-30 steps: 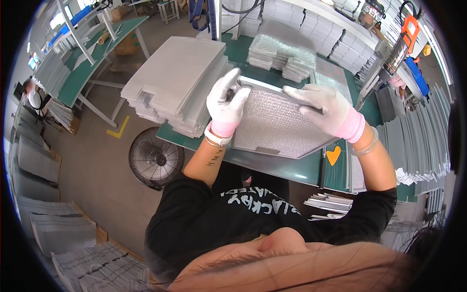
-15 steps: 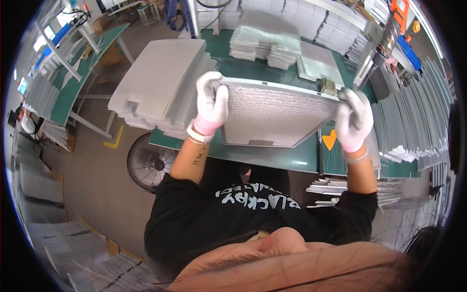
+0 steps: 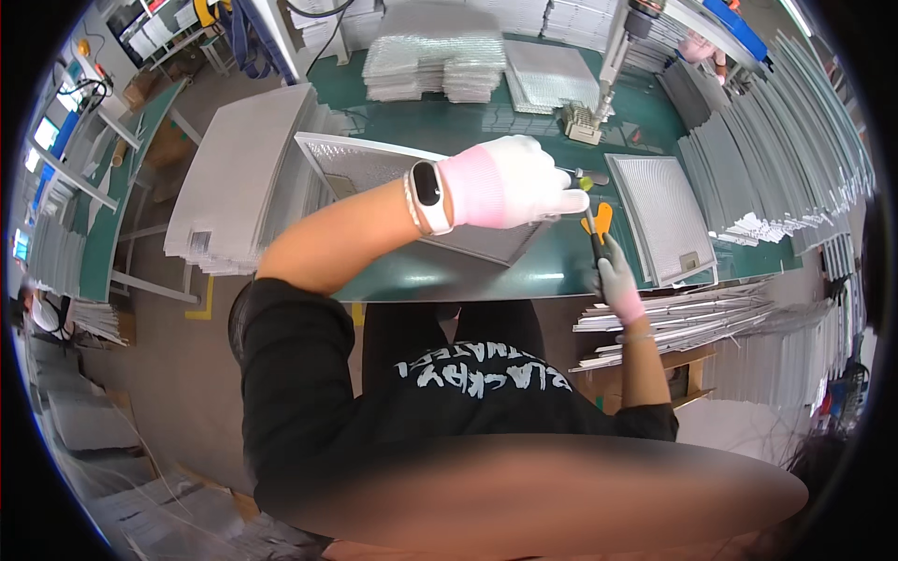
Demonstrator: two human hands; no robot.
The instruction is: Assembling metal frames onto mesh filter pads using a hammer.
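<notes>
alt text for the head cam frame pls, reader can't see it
Seen from above, a person in white gloves reaches the left hand across a metal mesh panel on a green workbench, while the right hand grips an orange-handled tool at the bench's near edge. A second mesh panel lies to the right; stacks of similar panels surround the bench.

Left hand [image 3: 510, 182] reaches across; right hand [image 3: 615, 278] fisted.

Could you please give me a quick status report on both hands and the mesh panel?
Left hand raised across the mesh filter panel, gloved, holding nothing visible. Right hand grips an orange-handled tool at the green bench edge. Second panel lies right.
</notes>
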